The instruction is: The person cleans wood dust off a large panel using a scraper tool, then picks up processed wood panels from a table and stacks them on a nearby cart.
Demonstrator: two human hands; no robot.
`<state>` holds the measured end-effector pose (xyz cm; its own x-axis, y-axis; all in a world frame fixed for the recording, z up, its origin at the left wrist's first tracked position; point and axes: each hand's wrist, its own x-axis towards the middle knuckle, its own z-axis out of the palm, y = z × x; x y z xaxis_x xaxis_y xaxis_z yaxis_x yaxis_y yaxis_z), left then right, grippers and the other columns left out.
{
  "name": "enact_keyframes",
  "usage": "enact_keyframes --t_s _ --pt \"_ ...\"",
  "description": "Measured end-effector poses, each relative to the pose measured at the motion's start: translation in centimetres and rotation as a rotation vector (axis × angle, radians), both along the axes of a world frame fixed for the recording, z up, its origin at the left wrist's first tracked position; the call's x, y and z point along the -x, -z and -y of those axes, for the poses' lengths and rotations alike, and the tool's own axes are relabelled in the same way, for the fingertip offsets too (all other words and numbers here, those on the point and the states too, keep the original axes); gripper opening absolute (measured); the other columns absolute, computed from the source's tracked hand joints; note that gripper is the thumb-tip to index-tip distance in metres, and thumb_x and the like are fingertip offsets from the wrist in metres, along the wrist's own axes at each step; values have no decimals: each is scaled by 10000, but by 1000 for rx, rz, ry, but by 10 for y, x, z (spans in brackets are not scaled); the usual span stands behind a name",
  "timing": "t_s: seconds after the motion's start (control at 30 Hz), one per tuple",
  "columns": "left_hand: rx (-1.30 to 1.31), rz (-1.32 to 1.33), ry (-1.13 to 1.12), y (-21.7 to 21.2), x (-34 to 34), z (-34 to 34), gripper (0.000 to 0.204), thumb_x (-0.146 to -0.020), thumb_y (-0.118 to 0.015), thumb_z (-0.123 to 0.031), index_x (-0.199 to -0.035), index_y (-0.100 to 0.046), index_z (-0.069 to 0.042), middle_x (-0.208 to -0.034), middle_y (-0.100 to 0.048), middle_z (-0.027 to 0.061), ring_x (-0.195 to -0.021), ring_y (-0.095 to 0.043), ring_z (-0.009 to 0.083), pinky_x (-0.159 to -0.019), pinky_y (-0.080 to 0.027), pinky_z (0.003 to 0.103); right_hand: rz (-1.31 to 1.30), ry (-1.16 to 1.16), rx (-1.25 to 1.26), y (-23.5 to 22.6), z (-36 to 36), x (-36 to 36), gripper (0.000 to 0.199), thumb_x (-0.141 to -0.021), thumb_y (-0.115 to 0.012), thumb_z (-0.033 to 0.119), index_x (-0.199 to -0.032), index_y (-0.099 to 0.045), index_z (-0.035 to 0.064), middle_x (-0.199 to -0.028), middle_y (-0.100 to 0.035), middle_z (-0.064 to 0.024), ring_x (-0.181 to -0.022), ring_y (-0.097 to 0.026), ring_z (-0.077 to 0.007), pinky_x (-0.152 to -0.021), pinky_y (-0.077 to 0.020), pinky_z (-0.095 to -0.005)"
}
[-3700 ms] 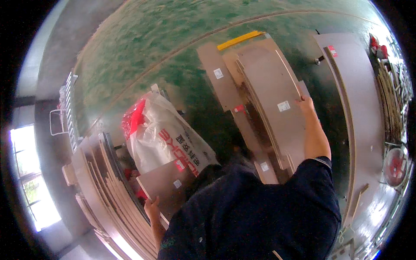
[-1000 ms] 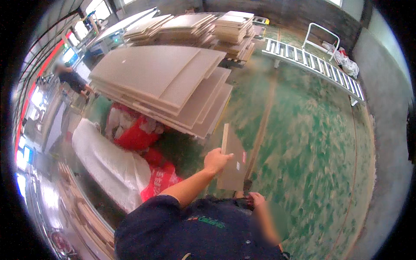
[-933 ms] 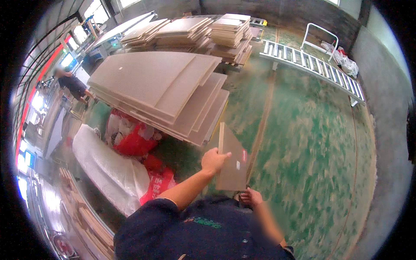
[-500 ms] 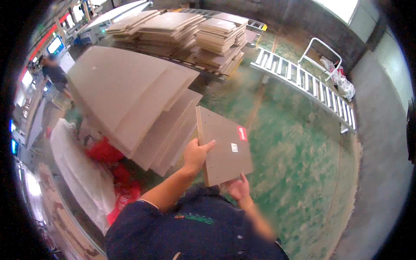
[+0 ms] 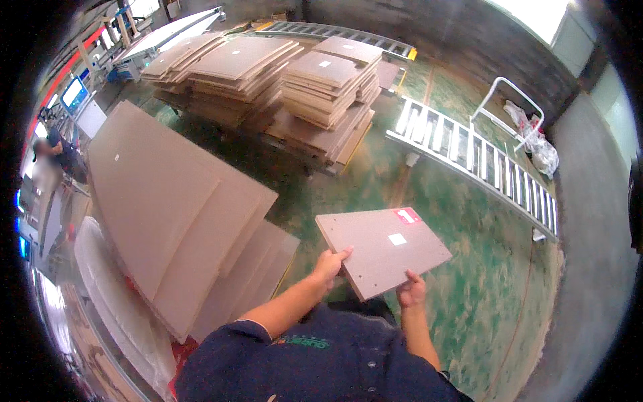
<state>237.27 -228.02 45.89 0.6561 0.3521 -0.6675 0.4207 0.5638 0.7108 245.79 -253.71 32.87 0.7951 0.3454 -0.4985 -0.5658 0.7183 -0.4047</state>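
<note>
A brown rectangular wood panel (image 5: 375, 258) is held out in front of my body, its broad face turned up. It carries a white label and a red sticker, and a few small holes dot its face. My left hand (image 5: 330, 266) is closed on the panel's left edge, thumb on top. At the near right edge my right hand (image 5: 411, 291) grips it, thumb over the face; the fingers underneath are mostly hidden. To the left of my left hand lies a pile of large brown panels (image 5: 174, 201), their edges stepped.
Several stacks of panels (image 5: 321, 80) stand on a low platform ahead. A silver roller conveyor (image 5: 479, 161) runs along the right, with a white tubular frame (image 5: 502, 84) and plastic bags behind it. White foam sheeting (image 5: 114, 288) lies at left. Another person (image 5: 63, 157) stands far left.
The panel has tipped from steep to flatter and shifted right and slightly down, both hands still on it. My view has turned, so the stacks sit lower and further left.
</note>
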Motion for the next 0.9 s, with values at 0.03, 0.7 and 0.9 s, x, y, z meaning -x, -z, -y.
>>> enact_keyframes --t_s 0.03,0.7,0.9 --pt "48 -8 114 15 -24 -15 480 -876 -627 -345 -1145 -506 34 -1049 -628 143 -905 -613 245 -800 -492 411 40 46 2 3 -6 -28 512 -793 -490 -56 -1292 -410 25 -1243 -530 -145 -1121 -538 -313 -978 -449 -448" --pt "-422 -134 -325 20 -477 -395 635 -904 -463 -565 -1191 -471 1 -967 -559 94 -719 -581 170 -588 -517 315 483 210 318 -190 -165 -501 670 -732 -543 -80 -1361 -341 31 -1198 -517 -137 -1056 -546 -272 -944 -447 -385" --pt "-635 -351 -248 36 -583 -475 845 -811 -499 -687 -1098 -556 106 -949 -641 222 -782 -669 277 -593 -513 389 482 118 230 -212 -222 -605 674 -742 -523 -60 -1380 -344 68 -1231 -514 -119 -1080 -546 -266 -918 -475 -383"
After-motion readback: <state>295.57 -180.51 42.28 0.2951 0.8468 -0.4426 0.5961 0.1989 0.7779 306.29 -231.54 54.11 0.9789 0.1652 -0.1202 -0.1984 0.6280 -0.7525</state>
